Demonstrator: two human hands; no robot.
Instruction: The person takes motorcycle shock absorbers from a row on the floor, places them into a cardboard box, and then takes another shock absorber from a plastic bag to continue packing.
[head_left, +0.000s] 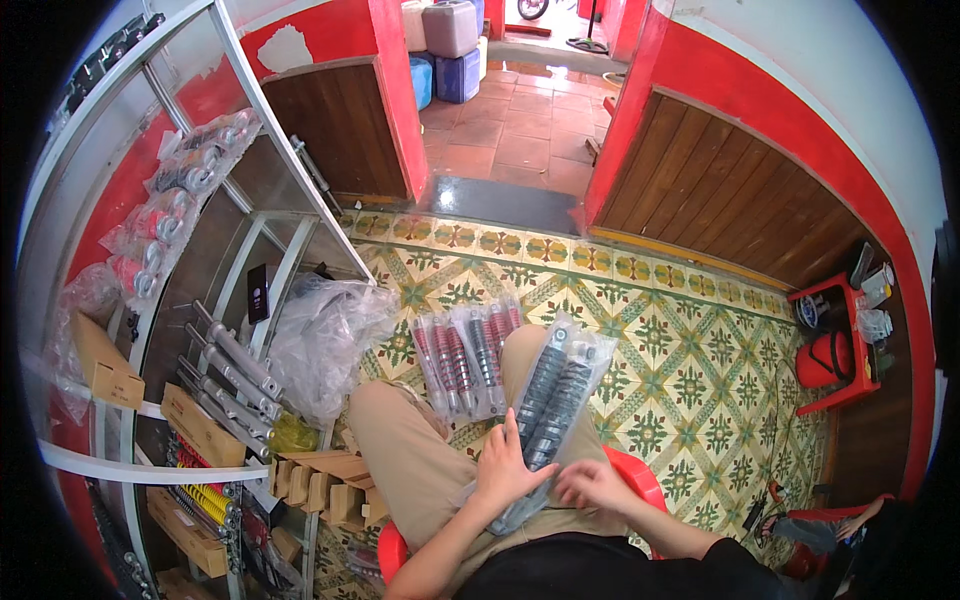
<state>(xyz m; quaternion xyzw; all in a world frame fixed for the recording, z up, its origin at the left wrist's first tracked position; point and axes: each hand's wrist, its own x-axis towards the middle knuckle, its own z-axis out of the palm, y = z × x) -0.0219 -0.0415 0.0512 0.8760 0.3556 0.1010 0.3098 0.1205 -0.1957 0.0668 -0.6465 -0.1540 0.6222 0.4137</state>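
Across my lap and knee lies a pair of black coil-spring shock absorbers (555, 401) in a clear plastic bag. My left hand (506, 469) rests on the lower part of the bag, fingers spread, thumb stretched across it; whether it grips the bag is not plain. Just right of the bag's lower end, my right hand (592, 486) hovers with loosely curled fingers, slightly blurred, holding nothing visible. On the tiled floor beyond my knees, several bagged shock absorbers with red and dark springs (465, 352) lie side by side.
At left stands a metal-framed shelf (251, 90) with bagged parts, fork tubes (232, 360) and cardboard boxes (202, 424). Crumpled clear plastic (322, 345) lies beside it. A red stool (840, 390) with containers stands by the right wall. Another person's arm and leg (814, 531) show at lower right.
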